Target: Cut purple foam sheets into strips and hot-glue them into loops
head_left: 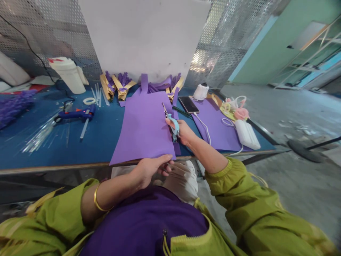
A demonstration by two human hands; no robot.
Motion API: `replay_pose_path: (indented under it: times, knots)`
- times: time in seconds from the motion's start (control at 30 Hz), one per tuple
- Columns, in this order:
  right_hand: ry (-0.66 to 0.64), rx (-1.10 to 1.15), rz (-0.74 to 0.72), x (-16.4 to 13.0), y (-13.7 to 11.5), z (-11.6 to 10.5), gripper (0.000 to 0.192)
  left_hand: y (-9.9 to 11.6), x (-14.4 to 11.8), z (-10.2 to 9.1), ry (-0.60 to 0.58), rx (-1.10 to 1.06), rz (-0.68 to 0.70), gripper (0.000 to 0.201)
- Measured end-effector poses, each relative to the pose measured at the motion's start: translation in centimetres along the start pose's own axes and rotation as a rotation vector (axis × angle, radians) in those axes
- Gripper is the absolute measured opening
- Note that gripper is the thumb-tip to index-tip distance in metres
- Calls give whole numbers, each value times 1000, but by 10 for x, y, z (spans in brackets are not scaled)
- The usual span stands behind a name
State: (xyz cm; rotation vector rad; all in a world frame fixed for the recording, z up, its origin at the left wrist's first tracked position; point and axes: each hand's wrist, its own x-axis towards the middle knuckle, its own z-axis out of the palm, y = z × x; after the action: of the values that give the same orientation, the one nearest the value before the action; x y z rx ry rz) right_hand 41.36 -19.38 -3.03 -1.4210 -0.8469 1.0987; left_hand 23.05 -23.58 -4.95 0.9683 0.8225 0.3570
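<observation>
A large purple foam sheet (pixel 145 122) lies on the blue table (pixel 53 142) and hangs slightly over its near edge. My left hand (pixel 149 169) pinches the sheet's near edge at the table rim. My right hand (pixel 181 131) grips light-blue-handled scissors (pixel 170 119), whose blades point away along the sheet's right side. A narrow purple strip (pixel 176 106) runs just right of the blades.
A blue glue gun (pixel 76 113) and clear glue sticks (pixel 98 94) lie at the left, near a white container (pixel 69 74). Purple and gold flower pieces (pixel 117 85) sit at the back. A phone (pixel 188 104), second purple sheet (pixel 217 126), white power bank (pixel 247 133) and pink flower (pixel 241 113) occupy the right.
</observation>
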Motion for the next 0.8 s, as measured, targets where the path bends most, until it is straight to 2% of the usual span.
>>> replay_pose_path:
  times: [0.07, 0.13, 0.2, 0.23, 0.3, 0.37, 0.47, 0.5, 0.53, 0.57, 0.63, 0.73, 0.8]
  knots:
    - [-29, -10, -22, 0, -1, -4, 49, -1, -10, -6, -141, 136, 2, 27]
    - [-53, -23, -43, 1, -1, -9, 49, 4, -26, -13, -371, 381, -1, 29]
    - [-72, -42, -56, 3, -4, -14, 50, 21, -44, -22, -611, 638, 51, 34]
    - [-84, -59, -63, 3, -7, -17, 50, 35, -52, -27, -654, 716, 100, 33]
    - [-129, -110, -95, 3, -15, -22, 51, 70, -61, -40, -534, 768, 214, 25]
    - [-203, -171, -150, 2, -27, -27, 53, 112, -56, -56, -246, 805, 462, 25]
    - [-359, -250, -232, -1, -49, -36, 53, 173, -22, -88, 281, 734, 834, 32]
    - [-418, -269, -254, -1, -57, -40, 52, 189, -7, -98, 422, 685, 908, 36]
    - [-479, -287, -271, -1, -64, -44, 50, 203, 8, -108, 490, 652, 981, 47]
    - [-539, -306, -283, -1, -71, -48, 49, 214, 22, -117, 481, 636, 1027, 62]
    - [-637, -349, -290, 1, -83, -58, 50, 227, 46, -128, 334, 584, 1038, 75]
    - [-694, -417, -271, 5, -97, -70, 52, 229, 65, -132, 175, 492, 1008, 68]
    - [-681, -464, -264, 9, -104, -75, 50, 223, 70, -131, 148, 368, 908, 57]
